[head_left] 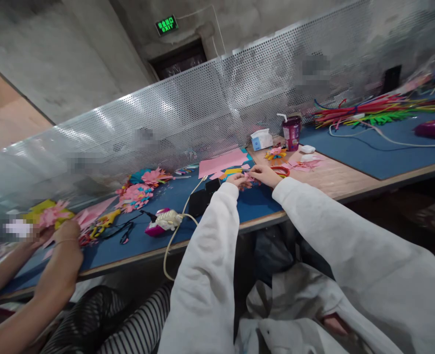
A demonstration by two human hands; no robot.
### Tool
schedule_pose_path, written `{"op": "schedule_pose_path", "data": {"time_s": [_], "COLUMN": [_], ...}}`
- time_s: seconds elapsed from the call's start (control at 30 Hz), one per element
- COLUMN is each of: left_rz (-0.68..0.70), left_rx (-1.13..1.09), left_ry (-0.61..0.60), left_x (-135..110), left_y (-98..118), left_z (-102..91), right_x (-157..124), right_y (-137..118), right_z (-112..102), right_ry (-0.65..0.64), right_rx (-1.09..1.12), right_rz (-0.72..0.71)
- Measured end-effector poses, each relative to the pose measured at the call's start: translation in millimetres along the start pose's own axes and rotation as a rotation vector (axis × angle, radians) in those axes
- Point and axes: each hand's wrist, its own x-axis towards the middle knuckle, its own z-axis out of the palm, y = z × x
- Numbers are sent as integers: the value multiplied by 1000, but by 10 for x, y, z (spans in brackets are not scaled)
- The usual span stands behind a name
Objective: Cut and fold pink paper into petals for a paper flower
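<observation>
My left hand (238, 180) and my right hand (265, 174) meet over the blue mat, with their fingers closed on a small piece of pink paper (248, 177). Its exact shape is partly hidden by the fingers. Just behind them lie yellow paper strips (232, 172) and a large pink paper sheet (222, 162). A red and yellow ring-like bundle (280, 171) is beside my right hand. Further right on bare wood are a yellow and pink paper flower (275, 154) and pink cut paper (304, 164).
At left, a co-worker's hands (67, 232) handle pink and yellow paper. Pink paper flowers (136, 196), a power strip with a cable (165, 220) and a black object (199, 201) lie between us. A purple cup (291, 133), tissue pack (261, 139) and pipe cleaners (368, 109) stand along the mesh divider (188, 115).
</observation>
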Motion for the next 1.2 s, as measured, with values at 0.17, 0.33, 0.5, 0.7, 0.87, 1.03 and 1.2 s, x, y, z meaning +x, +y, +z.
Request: {"op": "schedule_pose_path", "data": {"time_s": [0.17,0.33,0.5,0.7,0.87,1.03,1.2], "left_rz": [9,9,55,181,211,189,165], "left_rx": [-7,2,70,-60,-119,-125,-95], "left_ry": [43,58,59,-47,-59,-58,-49], "left_x": [-12,-60,-81,-98,-125,-126,-118], "left_y": [20,57,50,4,21,30,27], "left_z": [15,47,26,-19,-7,-3,-7], "right_x": [-4,-1,-8,6,2,-11,-28], "right_y": [-18,-4,-31,-57,-24,-12,-29], "right_z": [-2,11,13,-6,-36,-55,-48], "right_ry": [33,98,98,53,-44,-92,-118], "right_rx": [-53,-149,-102,350,562,640,618], "right_rz": [-35,-125,-91,258,299,349,366]}}
